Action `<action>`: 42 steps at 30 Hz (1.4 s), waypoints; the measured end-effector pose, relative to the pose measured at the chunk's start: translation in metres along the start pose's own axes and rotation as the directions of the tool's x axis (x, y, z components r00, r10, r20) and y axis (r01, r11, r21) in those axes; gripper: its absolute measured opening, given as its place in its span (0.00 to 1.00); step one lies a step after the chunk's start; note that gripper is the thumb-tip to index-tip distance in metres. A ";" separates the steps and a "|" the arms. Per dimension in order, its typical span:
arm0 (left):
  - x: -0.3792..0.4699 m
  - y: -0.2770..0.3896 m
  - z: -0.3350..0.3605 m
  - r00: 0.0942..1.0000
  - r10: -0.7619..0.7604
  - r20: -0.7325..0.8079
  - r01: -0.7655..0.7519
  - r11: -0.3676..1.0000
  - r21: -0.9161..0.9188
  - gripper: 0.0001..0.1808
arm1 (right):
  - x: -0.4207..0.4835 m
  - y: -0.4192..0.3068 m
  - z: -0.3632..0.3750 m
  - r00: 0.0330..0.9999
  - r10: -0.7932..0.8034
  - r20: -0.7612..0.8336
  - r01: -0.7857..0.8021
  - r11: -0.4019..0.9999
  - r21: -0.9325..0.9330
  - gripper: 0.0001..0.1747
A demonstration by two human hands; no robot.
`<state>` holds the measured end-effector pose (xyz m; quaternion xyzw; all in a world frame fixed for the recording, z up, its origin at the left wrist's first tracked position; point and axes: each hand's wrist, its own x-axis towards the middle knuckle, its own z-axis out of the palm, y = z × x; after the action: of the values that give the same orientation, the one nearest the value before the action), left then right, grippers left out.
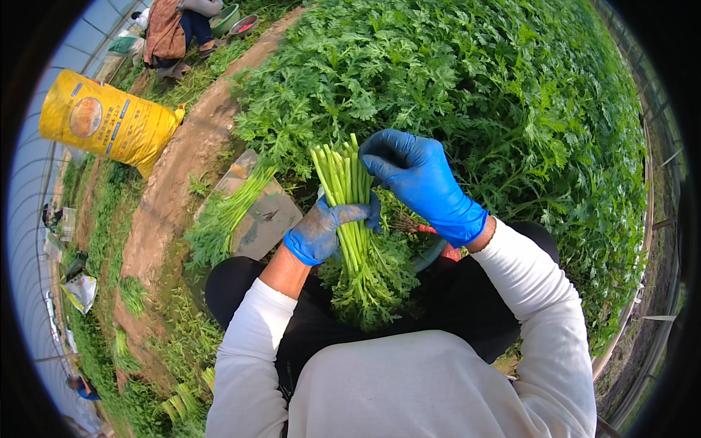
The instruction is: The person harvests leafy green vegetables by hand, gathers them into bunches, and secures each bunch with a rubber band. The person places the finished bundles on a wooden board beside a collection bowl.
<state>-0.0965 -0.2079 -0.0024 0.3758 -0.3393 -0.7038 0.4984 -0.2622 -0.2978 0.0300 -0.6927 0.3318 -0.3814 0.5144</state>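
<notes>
My left hand (328,227), in a soiled blue glove, is wrapped around a bunch of leafy greens (350,202). The stems' cut ends point away from me and the leaves hang over my lap. My right hand (408,175), gloved in blue too, is beside the cut ends with its fingers bent. Whether its fingertips pinch a stem is hidden. A second bundle of greens (238,205) lies to the left on a flat board (274,213). Partly hidden under my right wrist is a red-handled tool (426,229).
Dense leafy plants (438,71) grow ahead and to the right. A yellow printed sack (109,120) stands beyond the dirt path (164,186). Tied bunches (183,402) lie at lower left. A person (175,33) crouches at upper left near a green basin (224,21).
</notes>
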 end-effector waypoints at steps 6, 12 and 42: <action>-0.001 -0.009 -0.009 0.990 -0.115 -0.087 0.113 0.993 -0.021 0.21 | 0.001 0.010 0.007 0.990 -0.136 0.028 0.138 0.930 -0.340 0.11; 0.007 -0.014 -0.024 0.994 -0.106 -0.014 0.107 0.994 0.029 0.26 | 0.005 0.003 0.002 0.988 0.145 0.044 -0.151 0.968 0.199 0.06; 0.005 -0.024 -0.010 0.998 -0.017 0.056 0.016 1.000 0.023 0.18 | 0.007 0.002 -0.002 0.987 -0.140 0.080 0.158 0.938 -0.310 0.15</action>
<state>-0.1001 -0.2068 -0.0286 0.3643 -0.3580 -0.7142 0.4786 -0.2606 -0.3048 0.0295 -0.7995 0.3202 -0.3418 0.3760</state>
